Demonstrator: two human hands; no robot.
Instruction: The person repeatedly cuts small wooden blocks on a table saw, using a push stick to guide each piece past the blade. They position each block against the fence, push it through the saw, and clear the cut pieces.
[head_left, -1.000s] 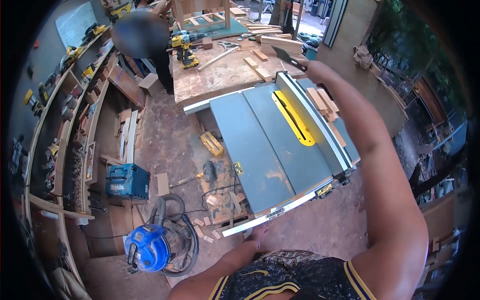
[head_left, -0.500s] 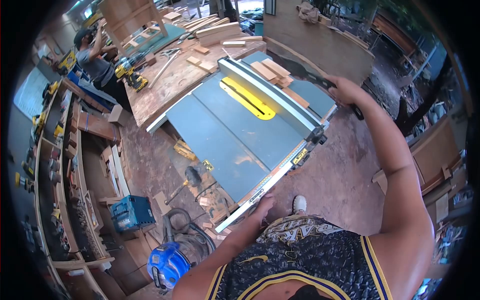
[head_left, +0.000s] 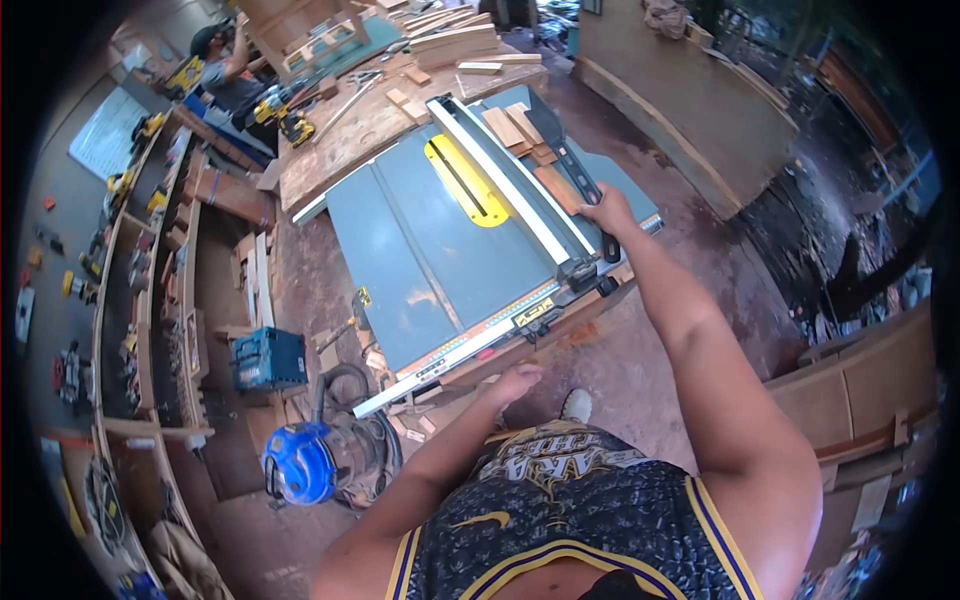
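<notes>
My right hand (head_left: pixel 610 212) grips a long black blade guard (head_left: pixel 572 165) with a dark, curved plate at its far end. It slants over the right side of the table saw (head_left: pixel 390 270), beside the long rip fence (head_left: pixel 505 175). Just left of the fence lies the yellow throat plate (head_left: pixel 466 180) with its narrow slot. Several short wood pieces (head_left: pixel 512 128) rest on the saw top right of the fence. My left hand (head_left: pixel 518 382) hangs in front of the saw's front rail (head_left: pixel 450 355), apart from it, with nothing visible in its fingers.
A wooden workbench (head_left: pixel 335 140) behind the saw bears boards and a yellow drill (head_left: pixel 290 120). A person (head_left: pixel 228 75) works at the back left. A blue shop vacuum (head_left: pixel 300 465) and a teal case (head_left: pixel 268 360) stand left, near shelves (head_left: pixel 165 260) of tools.
My right hand has brought the blade guard from beyond the saw's right edge in over the saw top. My left hand has come away from the front rail. The view has shifted.
</notes>
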